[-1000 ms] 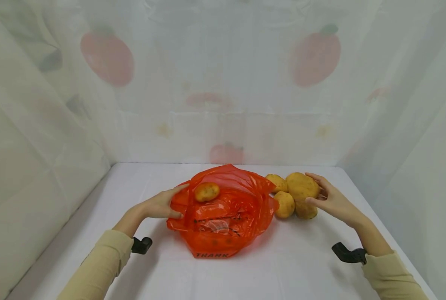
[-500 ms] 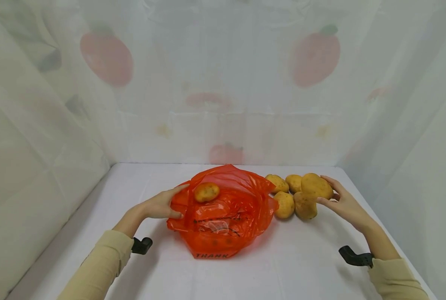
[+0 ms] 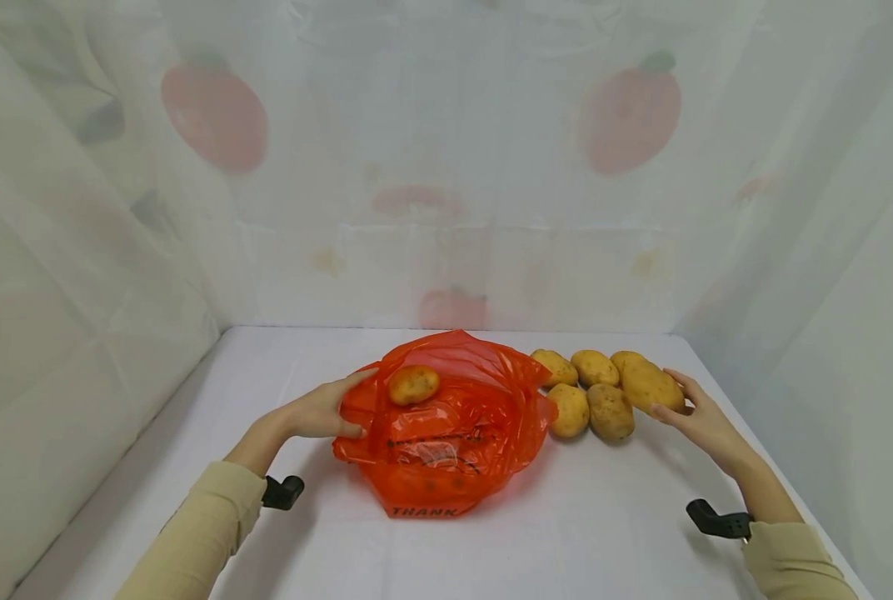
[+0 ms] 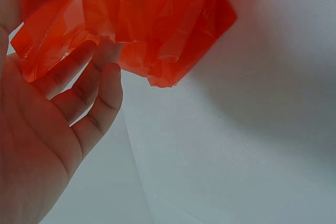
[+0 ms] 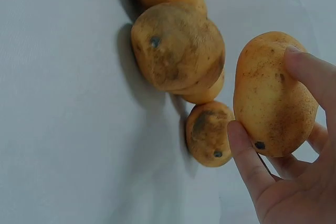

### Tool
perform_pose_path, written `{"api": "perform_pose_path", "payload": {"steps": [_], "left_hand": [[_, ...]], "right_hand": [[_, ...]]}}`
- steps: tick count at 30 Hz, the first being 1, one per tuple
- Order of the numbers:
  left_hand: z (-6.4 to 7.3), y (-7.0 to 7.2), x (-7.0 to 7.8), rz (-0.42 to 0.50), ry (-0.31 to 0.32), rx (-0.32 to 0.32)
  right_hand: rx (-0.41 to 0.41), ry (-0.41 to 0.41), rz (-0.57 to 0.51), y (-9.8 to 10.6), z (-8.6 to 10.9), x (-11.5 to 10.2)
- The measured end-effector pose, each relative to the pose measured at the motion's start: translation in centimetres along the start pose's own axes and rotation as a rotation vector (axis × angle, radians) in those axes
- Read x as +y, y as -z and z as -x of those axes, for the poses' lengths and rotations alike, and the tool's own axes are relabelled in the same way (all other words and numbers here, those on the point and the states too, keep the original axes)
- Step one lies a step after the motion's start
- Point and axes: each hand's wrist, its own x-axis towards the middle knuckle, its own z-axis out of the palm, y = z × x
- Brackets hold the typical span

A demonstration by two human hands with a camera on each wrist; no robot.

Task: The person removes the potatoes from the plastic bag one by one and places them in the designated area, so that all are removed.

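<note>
My left hand (image 3: 319, 410) grips the left edge of a red plastic bag (image 3: 446, 487), which lies with its mouth spread toward me. In the left wrist view, several fingers (image 4: 97, 108) curl in at the bag's thin film. A potato (image 3: 414, 385) rests at the upper left of the bag's opening. On the right, my right hand (image 3: 705, 425) pinches a large potato (image 5: 275, 95) between thumb and fingers. That potato overlaps a smaller potato (image 3: 628, 360) behind it in the head view.
Several potatoes stand between the bag and my right hand, among them a brownish one (image 3: 611, 413) and a yellow one (image 3: 569, 411) by the bag's right edge. White sheeting (image 3: 446, 275) walls the white table (image 3: 491, 558) at the back and sides.
My right hand has carried the large potato rightward and slightly down, away from the other potatoes, uncovering those behind it. The left hand and the bag stay nearly still.
</note>
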Motion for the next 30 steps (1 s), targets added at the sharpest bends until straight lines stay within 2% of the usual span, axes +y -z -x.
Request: {"api": "perform_pose_path", "payload": {"steps": [10, 22, 30], "left_hand": [[-0.1, 0.0, 0.2, 0.001, 0.003, 0.003], [0.0, 0.1, 0.3, -0.009, -0.007, 0.006], [0.0, 0.0, 0.5, -0.007, -0.004, -0.001]], "right_hand": [[0.019, -0.046, 0.004, 0.0, -0.3, 2.0], [0.000, -0.131, 0.001, -0.3, -0.2, 3.5], [-0.005, -0.130, 0.030, -0.5, -0.1, 4.4]]}}
